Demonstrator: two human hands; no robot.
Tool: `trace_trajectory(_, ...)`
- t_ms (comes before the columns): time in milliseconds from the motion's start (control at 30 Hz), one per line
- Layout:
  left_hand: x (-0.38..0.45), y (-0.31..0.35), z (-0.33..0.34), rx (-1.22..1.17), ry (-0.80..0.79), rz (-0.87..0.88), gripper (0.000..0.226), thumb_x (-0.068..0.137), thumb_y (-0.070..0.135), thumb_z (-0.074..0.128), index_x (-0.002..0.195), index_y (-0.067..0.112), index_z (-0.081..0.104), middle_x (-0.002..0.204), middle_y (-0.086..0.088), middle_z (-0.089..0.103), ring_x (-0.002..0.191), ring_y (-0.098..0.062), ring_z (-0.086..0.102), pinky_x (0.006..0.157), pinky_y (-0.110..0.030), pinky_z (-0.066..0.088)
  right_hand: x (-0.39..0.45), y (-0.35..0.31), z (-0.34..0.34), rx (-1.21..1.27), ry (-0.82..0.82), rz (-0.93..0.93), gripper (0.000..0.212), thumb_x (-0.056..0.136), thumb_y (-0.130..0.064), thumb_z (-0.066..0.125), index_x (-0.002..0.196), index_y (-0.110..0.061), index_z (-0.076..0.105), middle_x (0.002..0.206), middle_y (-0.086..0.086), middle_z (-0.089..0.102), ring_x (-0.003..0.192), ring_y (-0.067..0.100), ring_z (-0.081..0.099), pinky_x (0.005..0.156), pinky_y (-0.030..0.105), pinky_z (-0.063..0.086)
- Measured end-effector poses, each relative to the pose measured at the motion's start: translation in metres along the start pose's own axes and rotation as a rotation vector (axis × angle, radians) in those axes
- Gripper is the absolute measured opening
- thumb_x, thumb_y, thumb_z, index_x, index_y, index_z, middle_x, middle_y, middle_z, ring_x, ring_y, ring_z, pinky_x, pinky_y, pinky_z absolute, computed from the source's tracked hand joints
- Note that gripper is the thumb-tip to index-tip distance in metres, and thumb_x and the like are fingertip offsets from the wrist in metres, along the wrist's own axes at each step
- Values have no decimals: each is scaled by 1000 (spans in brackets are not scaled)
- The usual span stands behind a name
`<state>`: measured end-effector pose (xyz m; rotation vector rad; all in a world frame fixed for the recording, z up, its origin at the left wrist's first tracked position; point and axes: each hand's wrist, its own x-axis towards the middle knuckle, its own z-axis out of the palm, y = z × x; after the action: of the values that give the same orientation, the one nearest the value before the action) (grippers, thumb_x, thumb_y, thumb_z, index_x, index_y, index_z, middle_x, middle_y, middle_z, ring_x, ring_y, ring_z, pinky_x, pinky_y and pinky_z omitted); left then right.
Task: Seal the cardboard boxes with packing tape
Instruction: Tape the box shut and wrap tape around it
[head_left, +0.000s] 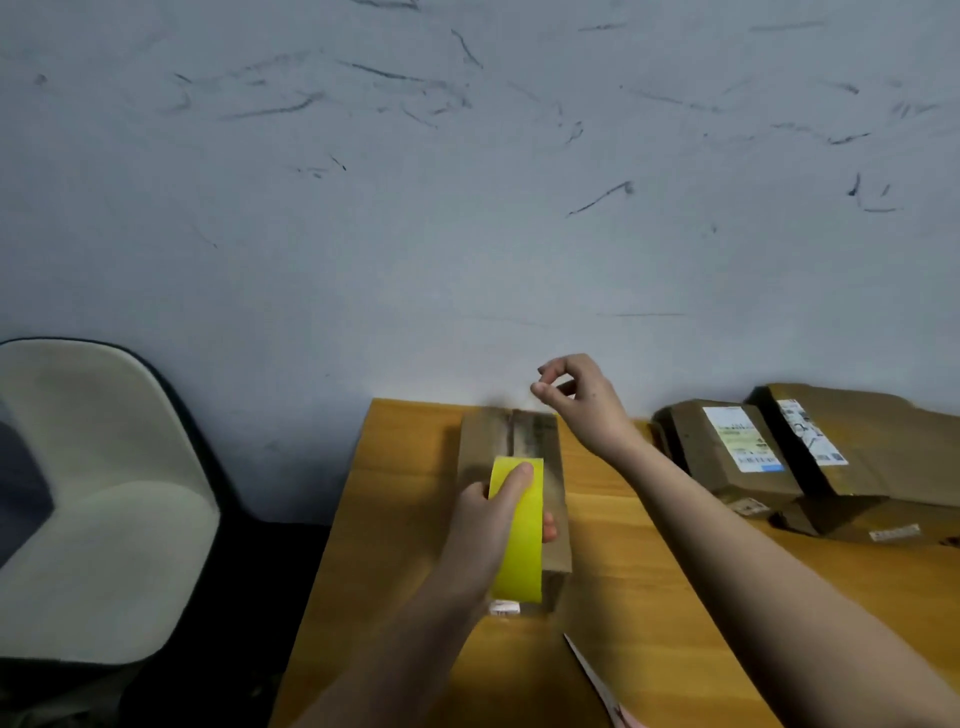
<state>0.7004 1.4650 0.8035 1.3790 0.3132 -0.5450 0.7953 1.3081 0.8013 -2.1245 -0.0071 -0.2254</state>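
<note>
Early stage: left hand (485, 512) grips yellow tape roll (519, 535) over center box (511, 499), seam untaped. Right hand (574, 397) pinches, apparently clear tape end. Boxes (810, 457) right unsealed.

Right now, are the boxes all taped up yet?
Not yet. The left hand grips the yellow tape roll over the middle box, whose top seam shows no tape. The right hand pinches above its far end. The labelled boxes at right wait.
</note>
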Motion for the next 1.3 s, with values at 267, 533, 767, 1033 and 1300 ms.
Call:
trace_trajectory(267,36,1,7,112,15,-92,47,88,49,58,108,7,62,87,-11,72,74,-22,71,74,-37,60,3,59,36,269,-38,289,16,92,-7,62,80,-12,53,72,-1,52,68,9,49,59,11,39)
trace_trajectory(533,66,-6,-24,134,52,-119,102,47,84,68,128,22,58,133,-10,55,110,-28,62,92,-46,53,-4,74,63,371,148,348,9,94,-13,60,87,-13,54,87,12,62,78,17,55,74,34,47)
trace_trajectory(767,70,1,-39,2,-154,-210,49,77,56,53,90,13,72,92,-11,74,82,-24,69,76,-34,53,-1,74,62,512,214,420,7,95,-10,57,92,-5,52,80,3,64,78,15,63,74,30,50)
trace_trajectory(1033,87,13,-46,-38,-113,-213,39,90,42,51,75,13,72,73,-10,69,70,-24,64,70,-32,50,6,71,75,777,300,537,15,97,-5,53,87,-14,46,94,11,71,100,25,68,97,41,50)
trace_trajectory(1300,100,25,-62,84,-188,-257,60,58,57,74,101,16,69,94,-15,69,91,-32,63,98,-51,44,17,75,67,628,281,609,18,95,-12,59,81,-17,48,105,18,70,103,32,66,94,49,51)
